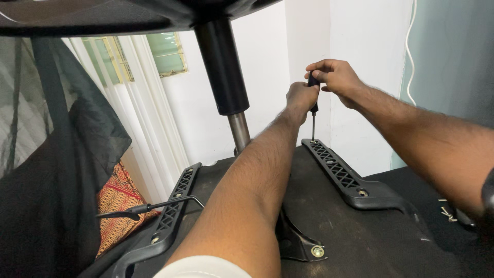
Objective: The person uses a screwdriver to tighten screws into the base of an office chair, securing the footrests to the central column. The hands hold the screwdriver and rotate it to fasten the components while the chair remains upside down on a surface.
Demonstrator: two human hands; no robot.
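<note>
An upturned office chair seat (355,231) lies in front of me, black underside up. My right hand (335,77) grips the top of a black-handled screwdriver (313,107). My left hand (301,98) wraps around its handle lower down. The screwdriver stands upright with its tip at the far end of the right black armrest bracket (342,172). A matching left bracket (170,216) lies along the seat's other side.
The chair's gas cylinder (224,67) rises from the seat to the base overhead. A thin black lever (149,207) sticks out left. Dark mesh fabric (51,154) hangs at left, over a patterned cloth (116,198). Loose screws (446,212) lie at right. White wall behind.
</note>
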